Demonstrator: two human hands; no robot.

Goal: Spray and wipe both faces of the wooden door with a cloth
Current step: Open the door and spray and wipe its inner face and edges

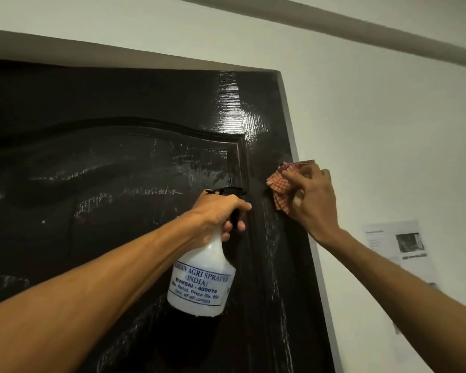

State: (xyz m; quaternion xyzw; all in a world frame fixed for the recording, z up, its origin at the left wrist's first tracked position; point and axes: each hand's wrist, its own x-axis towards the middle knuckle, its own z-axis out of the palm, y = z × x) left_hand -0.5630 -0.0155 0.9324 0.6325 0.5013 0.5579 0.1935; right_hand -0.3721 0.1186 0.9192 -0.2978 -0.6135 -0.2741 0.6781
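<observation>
Head view of a dark, wet-streaked wooden door: firm, overlapping strokes down its right edge would likely clean best. With the arm raised, the right hand presses a checked cloth there, grip pinching it bunched. The left hand has its grip curled round the neck of a white spray bottle, close to the door.

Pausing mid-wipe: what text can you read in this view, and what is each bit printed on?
"AGRI SPRAYER" - label on the spray bottle; the word before it is unclear.
"(INDIA)" - same label.
"MUMBAI - 400078" - same label.
Two smaller lines beneath: too blurred to read.
Sheet of paper on the wall: print too blurred to read.
</observation>
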